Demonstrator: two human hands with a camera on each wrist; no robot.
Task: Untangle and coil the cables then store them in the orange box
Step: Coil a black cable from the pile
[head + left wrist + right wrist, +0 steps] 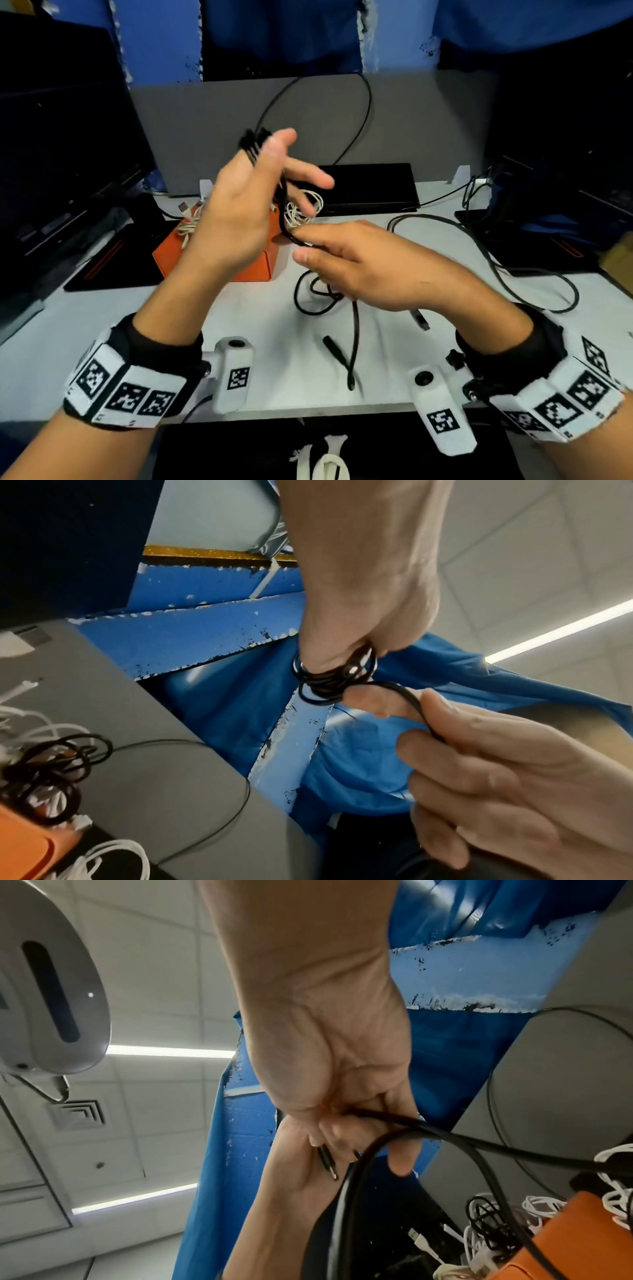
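Note:
My raised left hand (245,205) has a black cable (254,142) wound in a small coil (327,681) round its fingers, with the thumb pressed against the coil. Lower and to the right, my right hand (359,267) pinches the same cable's free run (291,236) between thumb and fingers (346,1130). The rest of that cable lies in loose loops (313,296) on the white table, its plug end (337,349) near the front. Behind my left hand stands the orange box (212,257), holding white cables (303,207) and, in the left wrist view, a black coil (44,775).
A flat black device (370,188) lies behind the box, against the grey partition (205,130). Another thin black cable (513,263) snakes over the table's right side, with a USB plug (421,320) near my right wrist. Dark monitors stand at both sides.

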